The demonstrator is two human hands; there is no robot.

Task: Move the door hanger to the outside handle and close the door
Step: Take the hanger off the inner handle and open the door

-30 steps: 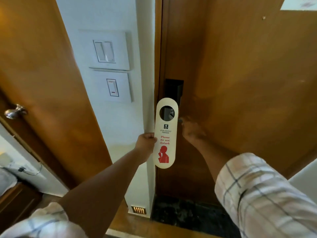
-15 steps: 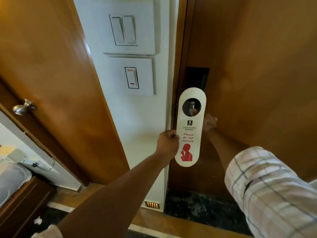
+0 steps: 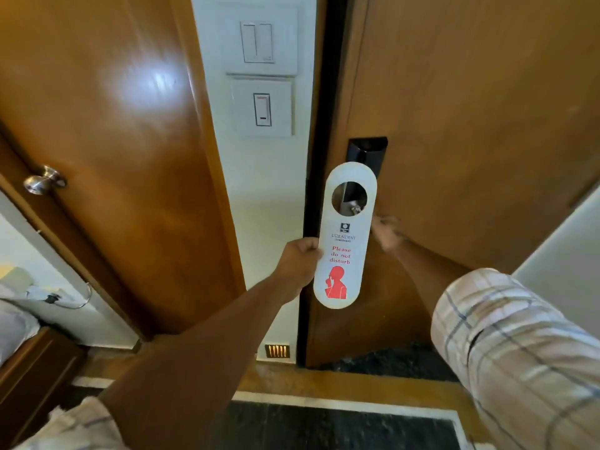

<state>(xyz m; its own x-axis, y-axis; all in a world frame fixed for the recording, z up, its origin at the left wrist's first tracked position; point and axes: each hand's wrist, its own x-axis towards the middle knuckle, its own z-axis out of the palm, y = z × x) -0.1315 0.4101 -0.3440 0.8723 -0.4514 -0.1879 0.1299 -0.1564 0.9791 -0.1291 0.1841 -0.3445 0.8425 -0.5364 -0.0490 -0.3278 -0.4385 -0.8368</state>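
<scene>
A white door hanger (image 3: 345, 241) with red "Please do not disturb" lettering and a round hole stands upright in front of the wooden entrance door (image 3: 470, 125). My left hand (image 3: 300, 259) pinches its left edge. My right hand (image 3: 388, 232) reaches behind the hanger and is closed on the door's inside handle (image 3: 354, 207), of which only a metal bit shows through the hanger's hole. A black lock plate (image 3: 367, 154) sits above. A dark gap (image 3: 319, 157) runs along the door's left edge beside the frame.
White wall switches (image 3: 261, 73) sit on the narrow wall left of the frame. Further left is another wooden door with a round metal knob (image 3: 43, 180). A bed corner (image 3: 13, 319) and cable lie at lower left. A small floor light (image 3: 277, 351) glows at the wall base.
The door has swung slightly ajar, opening a dark gap at its left edge. The view moved closer and rightward. Both hands keep their holds on the hanger and the handle.
</scene>
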